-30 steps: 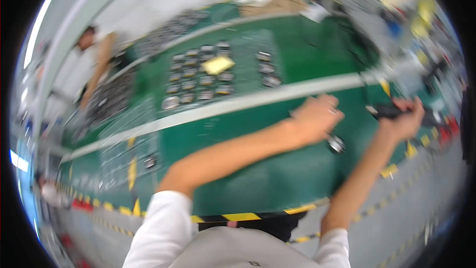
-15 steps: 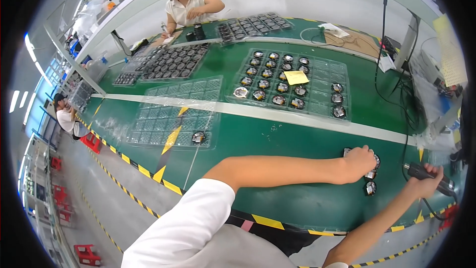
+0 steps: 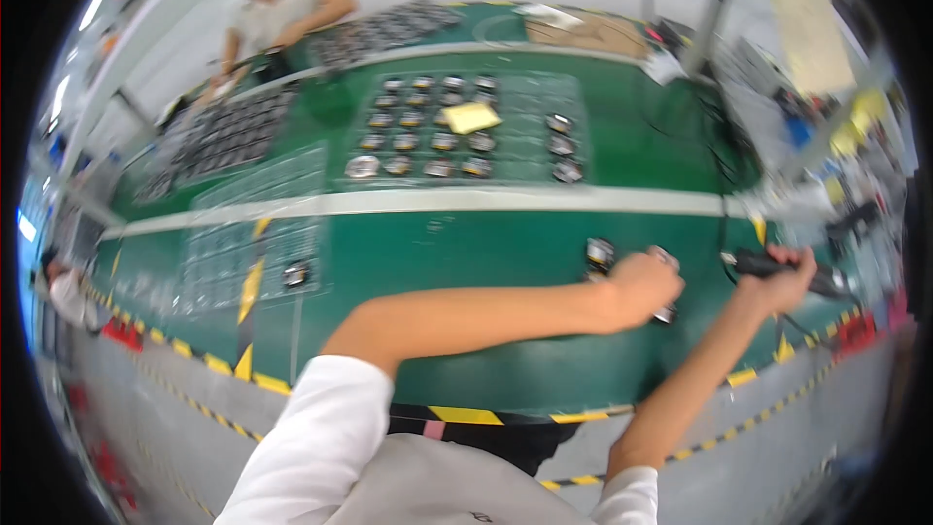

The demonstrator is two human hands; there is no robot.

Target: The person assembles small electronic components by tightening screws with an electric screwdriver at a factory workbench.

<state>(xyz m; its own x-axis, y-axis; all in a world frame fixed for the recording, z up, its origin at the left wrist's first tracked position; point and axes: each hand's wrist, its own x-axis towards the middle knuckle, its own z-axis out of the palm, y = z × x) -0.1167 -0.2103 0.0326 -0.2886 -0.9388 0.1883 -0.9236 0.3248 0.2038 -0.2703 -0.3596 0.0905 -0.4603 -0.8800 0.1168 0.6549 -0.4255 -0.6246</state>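
My right hand [image 3: 792, 275] is wrapped round a black electric screwdriver [image 3: 768, 264], a corded cylinder whose tip points left. Across the bench reaches my left arm. Its hand [image 3: 643, 282] is closed at a small round black-and-silver part [image 3: 667, 257], with the fingertips partly hidden and blurred. A similar round part [image 3: 600, 252] lies just left of that hand, and another [image 3: 665, 314] shows below it, half covered.
A clear plastic tray [image 3: 530, 102] with several round parts and a yellow note [image 3: 470, 118] stands beyond the white strip. A second tray [image 3: 219, 253] at left holds one part. A person [image 3: 282, 15] works across the bench. Cables hang at right.
The whole view has swung, shifting the bench and trays leftward and slightly up. My left hand remains among the round parts, its fingers now at the upper right one. The screwdriver remains in my right hand.
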